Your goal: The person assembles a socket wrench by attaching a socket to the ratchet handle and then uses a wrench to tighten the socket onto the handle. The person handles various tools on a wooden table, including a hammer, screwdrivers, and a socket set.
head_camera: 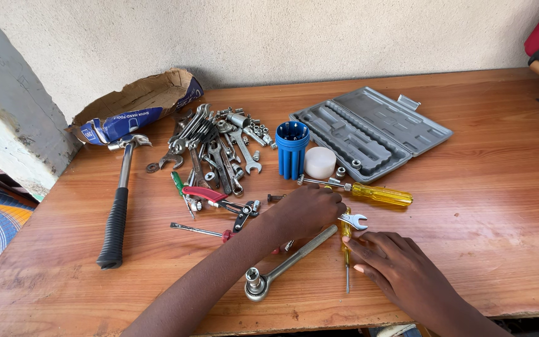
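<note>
Two hands down on the wooden table (481, 187), both working the same little cluster of tools. Left hand (307, 209) is curled loosely over the top end of a ratchet handle (285, 262), fingers bent down; can't tell whether it's actually gripping anything under there. Right hand (397, 265) lies flat and fairly spread, fingertips touching a thin yellow-handled screwdriver (346, 249) that runs between the two hands. A small open-end spanner (353, 219) sits just past the right fingertips, right beside the left knuckles.

Just beyond the left hand there's a bigger yellow screwdriver (369, 192), then a blue bit holder (292, 150) and a white round tub (320, 162). Further out past the right hand, a grey moulded tool case (375, 128) lies open, its slots looking empty apart from a couple of sockets by its edge. Off to the left of the left hand: red-handled pliers (216, 198), a heap of spanners and sockets (216, 146), a claw hammer (118, 206) and a torn cardboard box (138, 106).

Going by how it lies, hardly anything is sorted: most tools loose on the wood.
</note>
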